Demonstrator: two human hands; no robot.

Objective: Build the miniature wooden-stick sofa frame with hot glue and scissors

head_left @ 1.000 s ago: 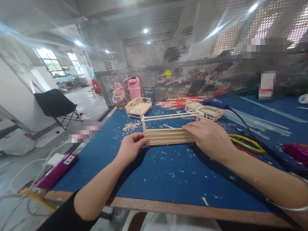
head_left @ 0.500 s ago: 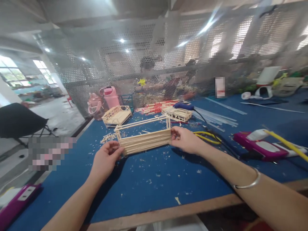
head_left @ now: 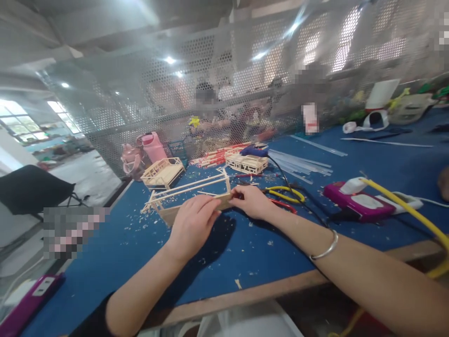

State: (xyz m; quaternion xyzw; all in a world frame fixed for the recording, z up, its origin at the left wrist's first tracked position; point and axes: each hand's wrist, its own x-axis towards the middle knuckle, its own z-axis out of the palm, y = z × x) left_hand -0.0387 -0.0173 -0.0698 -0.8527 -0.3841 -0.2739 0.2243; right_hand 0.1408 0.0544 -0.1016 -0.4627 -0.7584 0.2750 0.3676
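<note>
A small model frame of pale wooden sticks [head_left: 168, 215], with a low slatted front wall and thin rails above, is held over the blue table. My left hand [head_left: 195, 220] reaches across the front wall, fingers closed along its top edge towards the right end, hiding much of the wall. At the right-hand corner my right hand [head_left: 250, 201], with a silver bangle on its wrist, pinches the frame. The two hands' fingertips are close together. Behind it are a second stick model [head_left: 163, 173] and a third one [head_left: 247, 164].
A blue-handled glue gun [head_left: 253, 150] lies against the third model, its black cord running right. Red-and-pale sticks [head_left: 213, 157], clear glue sticks [head_left: 301, 164] and a yellow-handled tool [head_left: 287, 193] lie nearby. A magenta power strip [head_left: 361, 201] sits right; pink bottles [head_left: 154, 147] stand back left.
My left hand has moved right from the frame's left end to near its right end. My right hand stays at the right corner. The view has shifted slightly, and the frame's wall looks tilted.
</note>
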